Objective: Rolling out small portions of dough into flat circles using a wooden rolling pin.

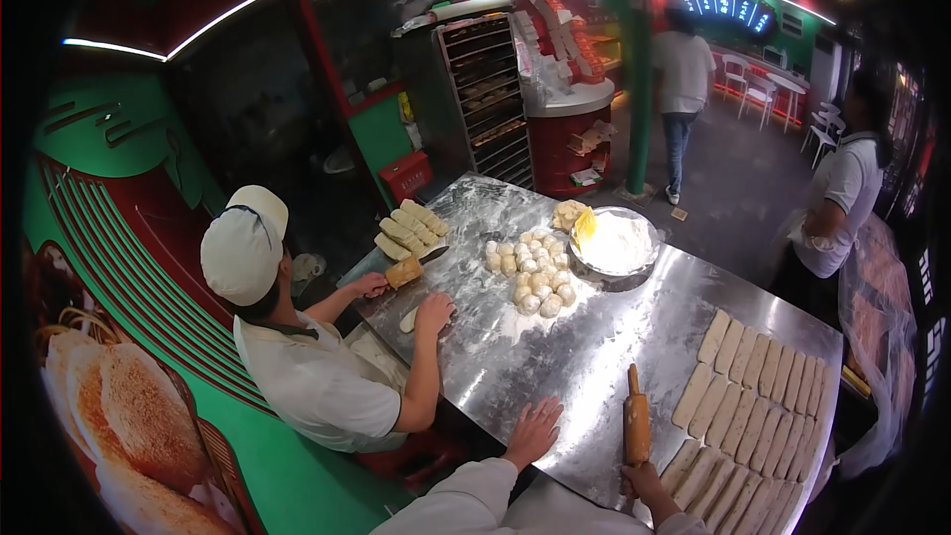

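Note:
My left hand (535,430) rests palm down at the near edge of the metal table, fingers spread and nothing in it. My right hand (644,483) is closed round the near handle of a wooden rolling pin (637,426), which points away from me over the tabletop. To the right of the pin lie rows of long, flat dough strips (745,414), set side by side. Farther off, round dough balls (540,287) sit clustered on floury metal. Behind them stands a metal bowl (654,256) of white flour with something yellow at its left side.
At the left a co-worker in a white cap (243,248) rolls dough with another rolling pin (404,272), beside several dough pieces (411,228). A dough lump (569,214) lies by the bowl. Beyond the table (475,367) stand a tray rack (485,89), a green post (639,139) and two people.

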Demonstrator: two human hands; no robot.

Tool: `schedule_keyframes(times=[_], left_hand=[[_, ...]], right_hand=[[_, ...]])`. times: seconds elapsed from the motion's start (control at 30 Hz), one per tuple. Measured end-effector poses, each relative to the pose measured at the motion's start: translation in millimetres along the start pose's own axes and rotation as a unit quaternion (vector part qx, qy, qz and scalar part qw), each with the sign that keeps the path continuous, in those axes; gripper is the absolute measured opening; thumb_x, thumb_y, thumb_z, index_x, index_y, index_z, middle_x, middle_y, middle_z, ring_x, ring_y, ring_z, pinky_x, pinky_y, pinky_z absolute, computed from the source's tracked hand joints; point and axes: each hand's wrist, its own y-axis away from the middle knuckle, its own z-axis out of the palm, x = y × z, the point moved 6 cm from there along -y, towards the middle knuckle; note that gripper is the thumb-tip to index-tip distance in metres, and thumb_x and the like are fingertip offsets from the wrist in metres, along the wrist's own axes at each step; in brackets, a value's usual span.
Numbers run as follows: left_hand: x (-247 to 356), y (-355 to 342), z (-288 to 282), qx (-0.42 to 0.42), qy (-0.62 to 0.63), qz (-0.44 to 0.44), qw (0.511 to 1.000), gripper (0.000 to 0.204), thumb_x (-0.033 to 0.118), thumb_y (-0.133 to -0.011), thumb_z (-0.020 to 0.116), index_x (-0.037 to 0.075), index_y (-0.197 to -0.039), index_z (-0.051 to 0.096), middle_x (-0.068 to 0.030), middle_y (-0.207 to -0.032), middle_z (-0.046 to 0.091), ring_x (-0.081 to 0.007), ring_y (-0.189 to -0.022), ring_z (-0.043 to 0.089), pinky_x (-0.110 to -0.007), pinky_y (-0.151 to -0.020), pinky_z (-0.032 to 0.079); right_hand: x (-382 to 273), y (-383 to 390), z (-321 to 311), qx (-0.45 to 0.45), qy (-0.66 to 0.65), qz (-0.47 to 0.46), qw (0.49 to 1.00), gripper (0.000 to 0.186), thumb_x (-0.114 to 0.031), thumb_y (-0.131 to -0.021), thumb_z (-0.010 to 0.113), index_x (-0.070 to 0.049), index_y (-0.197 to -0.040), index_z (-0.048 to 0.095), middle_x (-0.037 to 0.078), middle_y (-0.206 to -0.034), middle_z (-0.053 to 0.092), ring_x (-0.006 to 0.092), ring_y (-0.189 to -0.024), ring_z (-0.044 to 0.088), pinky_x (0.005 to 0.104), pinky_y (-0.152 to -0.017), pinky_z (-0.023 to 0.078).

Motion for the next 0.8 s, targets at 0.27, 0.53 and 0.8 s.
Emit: schedule_keyframes(times=[0.27, 0.53, 0.8], left_hand=[[0, 0, -2, 0.022, 0.009, 0.008, 1.000, 0.052, 0.030, -0.096, 0.051, 0.012, -0.144, 0.041, -0.0073, -0.156, 0.031, -0.0247, -0.144, 0.027, -0.050, -0.116, 0.022], [1, -1, -3, 0.027, -0.001, 0.010, 1.000, 0.052, 0.030, -0.096, 0.050, 0.012, -0.144, 0.042, -0.0074, -0.155, 0.032, -0.0251, -0.144, 0.028, -0.051, -0.115, 0.022], [2, 0, -2, 0.017, -0.010, 0.005, 1.000, 0.055, 0.029, -0.094, 0.053, 0.013, -0.144, 0.041, -0.0075, -0.156, 0.032, -0.0245, -0.144, 0.029, -0.049, -0.116, 0.022]], right_hand=[[-2, 5, -1, 0.015, 0.031, 0.003, 0.999, 0.018, -0.013, -0.089, 0.063, -0.004, -0.077, 0.054, 0.005, -0.056, 0.052, 0.0183, -0.042, 0.051, 0.0326, -0.037, 0.040], [29, -24, -14, 0.036, 0.109, -0.021, 0.993, 0.019, -0.014, -0.089, 0.063, -0.003, -0.076, 0.054, 0.005, -0.055, 0.052, 0.0181, -0.041, 0.051, 0.0322, -0.037, 0.040], [24, -22, -11, 0.027, 0.063, -0.029, 0.997, 0.017, -0.009, -0.088, 0.061, -0.004, -0.074, 0.052, 0.004, -0.056, 0.050, 0.0173, -0.043, 0.050, 0.0322, -0.039, 0.041]])
